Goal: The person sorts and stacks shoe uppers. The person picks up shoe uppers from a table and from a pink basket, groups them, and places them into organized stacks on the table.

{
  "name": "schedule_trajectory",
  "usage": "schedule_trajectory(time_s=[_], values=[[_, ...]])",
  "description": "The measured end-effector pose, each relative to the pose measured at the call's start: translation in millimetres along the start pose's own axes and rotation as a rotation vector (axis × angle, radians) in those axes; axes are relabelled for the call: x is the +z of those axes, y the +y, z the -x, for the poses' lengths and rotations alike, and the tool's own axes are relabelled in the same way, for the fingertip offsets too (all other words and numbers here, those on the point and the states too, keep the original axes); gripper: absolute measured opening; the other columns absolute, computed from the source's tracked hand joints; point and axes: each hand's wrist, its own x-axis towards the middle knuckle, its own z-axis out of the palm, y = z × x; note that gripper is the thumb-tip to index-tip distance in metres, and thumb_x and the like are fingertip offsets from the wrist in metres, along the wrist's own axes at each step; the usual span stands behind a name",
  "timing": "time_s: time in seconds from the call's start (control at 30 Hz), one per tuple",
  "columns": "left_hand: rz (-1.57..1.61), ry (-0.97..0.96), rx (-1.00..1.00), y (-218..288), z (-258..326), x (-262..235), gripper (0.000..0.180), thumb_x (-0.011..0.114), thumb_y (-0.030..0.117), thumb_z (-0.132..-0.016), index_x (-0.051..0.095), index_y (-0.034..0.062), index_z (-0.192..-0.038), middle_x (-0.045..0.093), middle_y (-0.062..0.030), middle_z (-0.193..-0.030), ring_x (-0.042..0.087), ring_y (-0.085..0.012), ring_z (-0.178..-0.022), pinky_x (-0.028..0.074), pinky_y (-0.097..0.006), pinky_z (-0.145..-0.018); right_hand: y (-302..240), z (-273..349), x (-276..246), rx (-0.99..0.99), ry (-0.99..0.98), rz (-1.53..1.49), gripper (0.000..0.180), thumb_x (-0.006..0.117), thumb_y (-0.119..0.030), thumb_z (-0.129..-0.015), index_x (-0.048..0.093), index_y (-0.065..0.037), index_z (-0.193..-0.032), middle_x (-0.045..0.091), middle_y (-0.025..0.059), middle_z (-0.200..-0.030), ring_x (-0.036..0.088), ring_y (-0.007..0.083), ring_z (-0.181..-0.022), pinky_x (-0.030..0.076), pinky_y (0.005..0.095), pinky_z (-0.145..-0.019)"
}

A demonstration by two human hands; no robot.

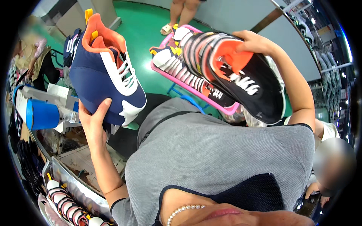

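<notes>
My left hand (92,116) grips a navy blue shoe upper (94,84) by its toe end, thumb on the near side. This upper has an orange lining, white laces, white trim and a yellow pull loop, and it stands heel up. On the right, my right hand (258,43) is closed on the orange-lined collar of a black shoe upper (266,100) with white laces. Several striped-looking uppers (196,52) sit nested behind the black one, slightly blurred; whether my hand holds them too I cannot tell. Its fingertips are partly hidden inside the collar.
A pink basket (230,110) holds a row of nested uppers (181,69) ahead of me. At left stand a blue cylinder (42,115) and a grey machine. More uppers (69,205) lie lower left. A person's legs (183,13) are beyond the basket; other people sit at both sides.
</notes>
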Motion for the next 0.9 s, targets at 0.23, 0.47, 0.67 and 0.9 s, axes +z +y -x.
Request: schedule_trajectory(time_s=[0.23, 0.47, 0.67, 0.9], values=[[-0.156, 0.259, 0.1, 41.3, 58.1, -66.7, 0.057, 0.073, 0.008, -0.073, 0.047, -0.0054, -0.121, 0.058, -0.0122, -0.111, 0.057, -0.0184, -0.099, 0.043, -0.03, -0.091, -171.5, -149.9, 85.0, -0.535, 0.134, 0.003, 0.062, 0.066, -0.045, -0.065, 0.061, 0.009, -0.096, 0.063, 0.0256, -0.096, 0.062, 0.0329, -0.09, 0.049, 0.0377, -0.076], [-0.766, 0.351, -0.047, 64.0, 96.1, -118.8, 0.06, 0.072, 0.005, -0.07, 0.045, -0.0071, -0.122, 0.063, -0.0136, -0.104, 0.061, -0.0188, -0.091, 0.047, -0.03, -0.085, -301.0, -215.8, 319.5, -0.525, -0.175, -0.067, 0.062, 0.069, -0.041, -0.063, 0.06, 0.007, -0.102, 0.064, 0.0239, -0.101, 0.064, 0.0349, -0.095, 0.052, 0.0395, -0.081], [-0.864, 0.084, -0.58, 29.8, 111.5, -144.1, 0.048, 0.08, 0.007, -0.06, 0.053, -0.0055, -0.097, 0.064, -0.0116, -0.09, 0.064, -0.0216, -0.087, 0.05, -0.031, -0.078, -278.6, -194.5, 440.2, -0.381, -0.275, -0.027, 0.058, 0.072, -0.032, -0.066, 0.054, 0.004, -0.108, 0.065, 0.0201, -0.101, 0.064, 0.0332, -0.095, 0.052, 0.0398, -0.081], [-0.763, -0.237, -1.157, -35.4, 19.2, -91.7, 0.041, 0.081, 0.021, -0.062, 0.068, -0.0042, -0.092, 0.069, -0.0111, -0.087, 0.065, -0.0196, -0.074, 0.051, -0.03, -0.07, -259.2, -189.8, 429.8, -0.439, -0.3, 0.006, 0.055, 0.072, -0.031, -0.069, 0.053, 0.002, -0.108, 0.062, 0.0191, -0.106, 0.059, 0.0332, -0.099, 0.049, 0.0377, -0.085]])
